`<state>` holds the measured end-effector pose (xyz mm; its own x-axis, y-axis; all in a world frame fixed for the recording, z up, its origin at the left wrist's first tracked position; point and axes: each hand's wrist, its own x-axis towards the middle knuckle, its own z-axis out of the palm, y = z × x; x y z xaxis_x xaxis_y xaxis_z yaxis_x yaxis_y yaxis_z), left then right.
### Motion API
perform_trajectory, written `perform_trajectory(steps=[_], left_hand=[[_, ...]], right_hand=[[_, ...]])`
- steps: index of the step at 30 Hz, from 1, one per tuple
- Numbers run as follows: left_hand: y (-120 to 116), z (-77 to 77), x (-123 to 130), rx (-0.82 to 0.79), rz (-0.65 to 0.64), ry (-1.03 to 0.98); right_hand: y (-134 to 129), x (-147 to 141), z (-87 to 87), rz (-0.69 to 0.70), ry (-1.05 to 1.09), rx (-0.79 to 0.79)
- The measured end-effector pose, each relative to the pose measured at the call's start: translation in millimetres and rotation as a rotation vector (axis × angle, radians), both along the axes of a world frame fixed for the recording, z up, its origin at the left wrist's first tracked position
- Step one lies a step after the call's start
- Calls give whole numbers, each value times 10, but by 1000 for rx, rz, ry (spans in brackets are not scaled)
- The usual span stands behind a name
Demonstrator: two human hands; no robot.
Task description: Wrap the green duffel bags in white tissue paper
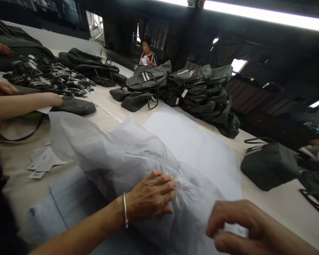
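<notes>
Left hand [152, 194] clamps rumpled translucent plastic sheeting [117, 156] over worktop [101, 97]; right hand [263, 230] hovers beside, thumb and fingers apart. Looks partway: middle bunched, left end loose, unsmoothed.

Dark room [196, 49], long strip light [266, 16], pale table [279, 203]

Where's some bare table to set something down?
Tabletop shows between the white sheets and the dark bag at right, plus a smaller patch between the strap pile and the middle bags. It's crowded at the bag heap and the translucent film.
</notes>
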<state>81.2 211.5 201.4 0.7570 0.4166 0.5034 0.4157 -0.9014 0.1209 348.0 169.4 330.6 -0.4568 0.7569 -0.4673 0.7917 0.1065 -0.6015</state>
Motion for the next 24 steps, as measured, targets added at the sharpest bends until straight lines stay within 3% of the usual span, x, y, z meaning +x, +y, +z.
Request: perform_trajectory(steps=[3, 5, 8, 10, 15, 19, 24], left_hand=[[-3, 13, -2, -9, -1, -3], [1, 9, -4, -12, -2, 0], [9, -6, -5, -10, 5, 5], [10, -19, -4, -1, 9, 9], [4, -53, 17, 21, 32, 26], [7, -62, 24, 10, 25, 44], [6, -11, 12, -14, 22, 55]], right_hand=[[617, -580, 36, 161, -143, -20], [933, -738, -121, 247, -276, 56], [1191, -797, -357, 352, -416, 161], [1248, -843, -419, 430, -490, 227], [1230, -1066, -385, 591, -687, 389], [1242, -1084, -407, 524, -788, 471], [1382, -747, -467, 401, -723, 411]])
